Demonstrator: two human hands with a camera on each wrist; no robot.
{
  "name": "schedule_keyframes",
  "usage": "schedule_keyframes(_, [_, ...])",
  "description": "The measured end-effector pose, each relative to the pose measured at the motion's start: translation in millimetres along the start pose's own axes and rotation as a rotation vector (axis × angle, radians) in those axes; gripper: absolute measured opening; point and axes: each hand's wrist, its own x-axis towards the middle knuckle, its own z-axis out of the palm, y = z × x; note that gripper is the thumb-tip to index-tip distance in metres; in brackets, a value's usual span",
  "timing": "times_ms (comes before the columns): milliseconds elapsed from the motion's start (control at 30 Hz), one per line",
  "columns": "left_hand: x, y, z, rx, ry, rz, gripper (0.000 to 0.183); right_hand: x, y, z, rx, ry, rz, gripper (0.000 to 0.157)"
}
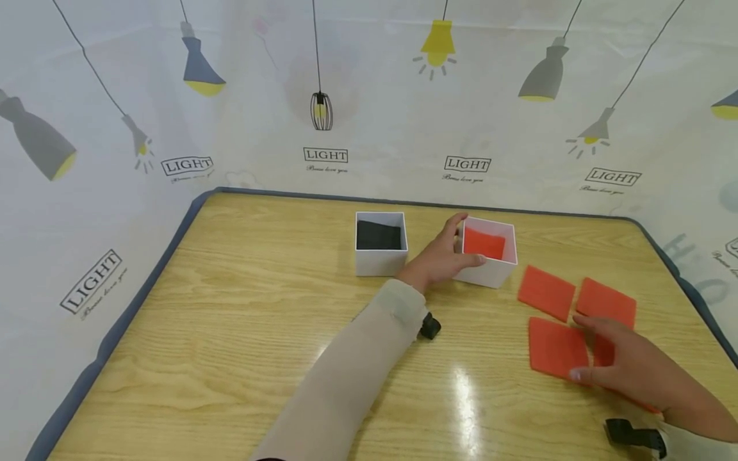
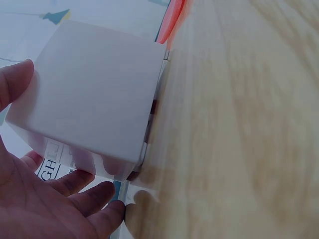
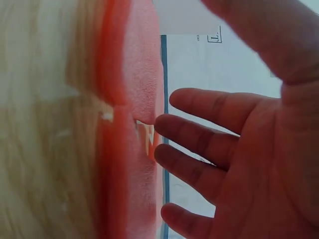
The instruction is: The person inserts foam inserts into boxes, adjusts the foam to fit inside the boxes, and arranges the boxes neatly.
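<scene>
My left hand (image 1: 441, 259) holds a white box (image 1: 484, 274) by its near left corner, thumb at the front rim and fingers along the left side. Inside that box stands a red square pad (image 1: 484, 243). In the left wrist view, the plain wall of the box (image 2: 94, 84) lies between thumb and fingers. Several red square pads (image 1: 546, 292) lie flat on the table at the right. Over the nearer ones hovers my right hand (image 1: 634, 362), its fingers spread and partly hiding the pads beneath. The right wrist view shows the fingertips close to the pads' edges (image 3: 142, 59).
A second white box (image 1: 380, 262) stands to the left of the held one, with a black pad (image 1: 377, 235) inside. The wooden table (image 1: 230, 307) meets a cloth backdrop (image 1: 380, 83) printed with lamps along its dark-edged back and sides.
</scene>
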Motion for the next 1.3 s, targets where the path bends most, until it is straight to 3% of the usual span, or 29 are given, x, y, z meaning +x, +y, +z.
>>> schedule_keyframes(667, [2.6,-2.2,1.5,0.008,0.006,-0.007,0.097,6.2,6.3,3.6,-0.081,-0.034,-0.041,0.117])
schedule_keyframes(1067, [1.9,-0.3,0.1,0.020,0.011,-0.019,0.096,7.5,1.6,2.9,-0.146,-0.010,-0.053,0.112])
schedule_keyframes(1300, [1.7,-0.7,0.4,0.026,0.005,-0.010,0.096,6.6,2.0,3.7,-0.119,0.000,-0.051,0.106])
